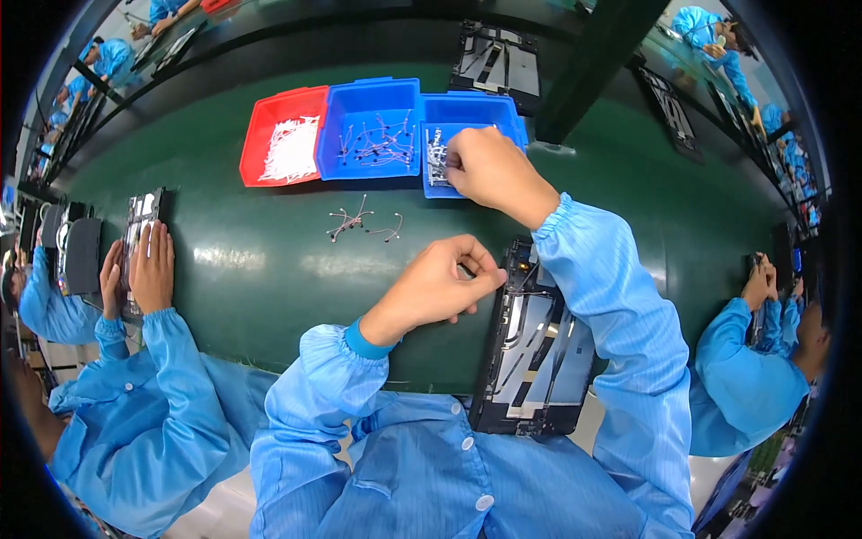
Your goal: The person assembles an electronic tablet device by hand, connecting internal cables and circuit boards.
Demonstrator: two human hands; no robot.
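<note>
Blue smock cloth (485,458) fills the space nearest the head camera, with both my sleeves reaching up from it. Just beyond my chest lies a flat black-framed device (530,359), its silvery inside bared, its near end jutting past the edge of the green counter (242,287) and my right sleeve crossing over its upper right side. My left hand (438,280) is at the device's far left corner, thumb and forefinger brought together, the other fingers curled; whether a small part sits between the tips I cannot tell. My right hand (503,171) dips into the right-hand blue bin (489,110), fingers bent down beside small silvery parts (437,157); I can't see whether it grips any. Left of that bin stand a middle blue bin (373,94) with thin wired leads (382,144) and a red bin (259,135) of white pieces (292,148). A few loose leads (350,217) lie nearer me on the counter. At my left, a co-worker's hands (148,269) rest on another device (144,211).
</note>
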